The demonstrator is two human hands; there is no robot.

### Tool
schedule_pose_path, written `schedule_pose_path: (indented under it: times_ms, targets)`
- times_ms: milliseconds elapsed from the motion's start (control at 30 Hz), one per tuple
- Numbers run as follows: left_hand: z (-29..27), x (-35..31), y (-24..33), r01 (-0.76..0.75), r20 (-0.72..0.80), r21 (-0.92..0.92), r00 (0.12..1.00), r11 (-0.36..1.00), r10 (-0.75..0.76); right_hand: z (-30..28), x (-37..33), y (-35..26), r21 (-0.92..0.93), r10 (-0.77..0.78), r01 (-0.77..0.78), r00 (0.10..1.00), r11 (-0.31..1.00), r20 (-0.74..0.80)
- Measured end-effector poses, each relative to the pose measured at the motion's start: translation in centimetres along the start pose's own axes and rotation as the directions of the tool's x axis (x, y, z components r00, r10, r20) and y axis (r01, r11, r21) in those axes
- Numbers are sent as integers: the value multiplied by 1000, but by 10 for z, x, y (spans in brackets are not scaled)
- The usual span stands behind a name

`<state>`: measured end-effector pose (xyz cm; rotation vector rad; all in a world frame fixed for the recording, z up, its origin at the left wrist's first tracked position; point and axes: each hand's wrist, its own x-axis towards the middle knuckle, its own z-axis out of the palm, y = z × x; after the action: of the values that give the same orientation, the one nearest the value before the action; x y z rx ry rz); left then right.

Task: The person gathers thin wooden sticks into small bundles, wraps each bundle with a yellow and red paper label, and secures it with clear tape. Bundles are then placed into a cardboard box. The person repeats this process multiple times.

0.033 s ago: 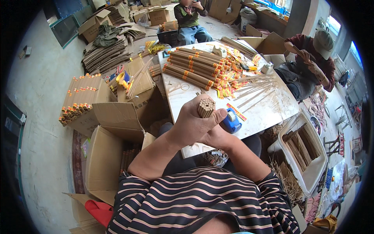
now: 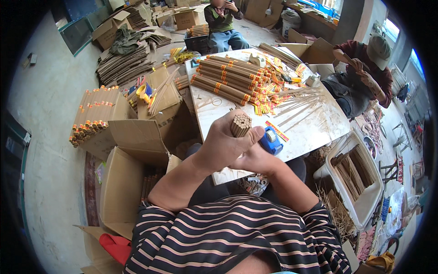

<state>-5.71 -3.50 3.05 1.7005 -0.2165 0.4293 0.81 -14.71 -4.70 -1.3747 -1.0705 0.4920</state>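
Note:
A bundle of thin brown incense sticks (image 2: 241, 125) stands up between my hands, its cut ends facing me. My left hand (image 2: 222, 142) is wrapped round the bundle from the left. My right hand (image 2: 256, 157) closes round it from the right and lower down, its thumb against the sticks. The lower part of the bundle is hidden by my hands. Just right of my hands, a blue tape dispenser (image 2: 273, 141) sits on the white table (image 2: 210, 119), beside a red and yellow label strip (image 2: 277, 131).
Labelled stick bundles (image 2: 228, 77) lie stacked on the table, with loose sticks (image 2: 299, 102) to their right. An open carton (image 2: 119, 192) stands at my left, a white tub of sticks (image 2: 326, 171) at my right. Two people sit beyond the table, a capped person (image 2: 381, 75) holding sticks.
My hands and the bundle have shifted very slightly, with the forearms a little to the left. The grip is the same.

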Motion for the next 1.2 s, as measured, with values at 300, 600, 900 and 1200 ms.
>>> schedule_pose_path:
  times_ms: [300,600,900,1200]
  targets:
    - [2,-17,-33,109,183,274,970,956,-163,-14,-9,-55,-687,-267,35,935,726,-234]
    - [12,-39,-35,449,334,154,814,880,-475,-7,-31,-24,-631,-400,149,873,762,-278]
    - [-1,-62,-30,726,549,-216,644,653,-534,5,-43,-17,-435,-184,28,929,900,-321]
    - [-1,-78,-44,770,514,-309,629,558,-583,-2,-52,-12,-65,182,-190,977,980,-110]
